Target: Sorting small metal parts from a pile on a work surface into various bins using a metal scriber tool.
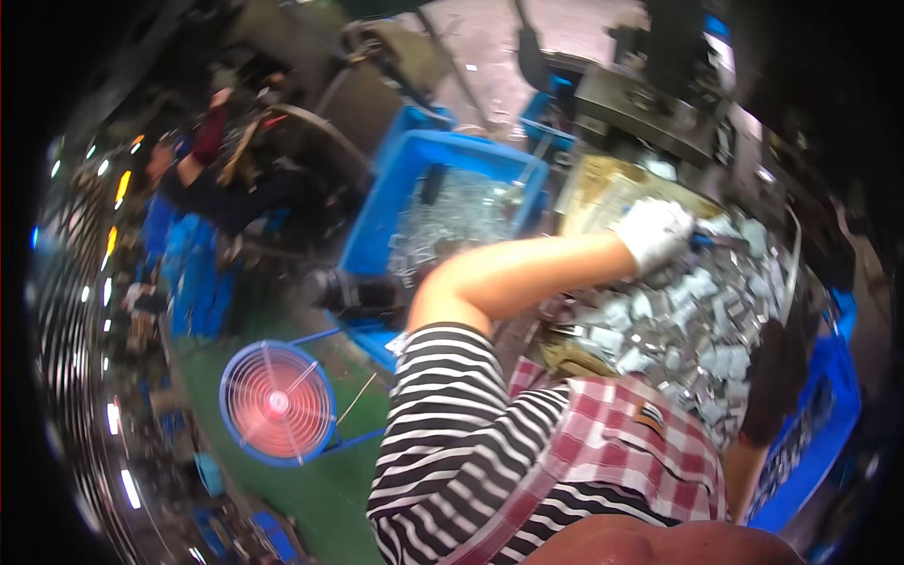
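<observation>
My left hand (654, 235), in a white glove, reaches across to the metal work surface in front of me. Its fingers are curled, and a thin dark tool with a blue part (708, 241) sticks out from them to the right. Beneath and beside it spreads a large heap of small silvery metal pieces (692, 315). My right hand (774, 377) appears as a dark glove at the heap's right edge, in shadow; its fingers cannot be made out. Just beyond the left hand lies a worn, yellowish flat plate (603, 193).
A machine block (640, 113) stands beyond the heap. Left of my arm is a blue bin (377, 221) of metal parts; another blue crate (833, 405) stands at the right. A round fan (278, 402) is on the green floor (325, 499). Another person (202, 179) is at far left.
</observation>
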Demonstrator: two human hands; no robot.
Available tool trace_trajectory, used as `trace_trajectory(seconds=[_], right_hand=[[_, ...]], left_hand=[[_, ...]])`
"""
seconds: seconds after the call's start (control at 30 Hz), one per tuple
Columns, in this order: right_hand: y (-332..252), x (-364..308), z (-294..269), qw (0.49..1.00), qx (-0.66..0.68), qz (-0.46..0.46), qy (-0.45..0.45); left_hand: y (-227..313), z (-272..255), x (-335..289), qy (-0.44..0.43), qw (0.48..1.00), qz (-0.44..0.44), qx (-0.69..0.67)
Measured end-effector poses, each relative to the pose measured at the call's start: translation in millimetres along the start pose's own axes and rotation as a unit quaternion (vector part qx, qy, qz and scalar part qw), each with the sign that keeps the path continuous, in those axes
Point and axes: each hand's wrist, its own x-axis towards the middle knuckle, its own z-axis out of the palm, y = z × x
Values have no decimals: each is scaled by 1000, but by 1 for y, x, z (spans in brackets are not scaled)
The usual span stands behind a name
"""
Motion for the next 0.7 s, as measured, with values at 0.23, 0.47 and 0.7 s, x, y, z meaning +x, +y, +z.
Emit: trace_trajectory(seconds=[0.23, 0.47, 0.7], right_hand=[[15, -25, -11, 977, -63, 159, -127], [3, -33, 2, 966, 29, 193, -168], [-43, -24, 15, 941, 8, 193, -277]], left_hand=[[-7, -16, -7, 76, 957, -226, -164], [-13, -10, 8, 57, 892, -246, -374], [-18, -15, -10, 108, 791, -325, -506]])
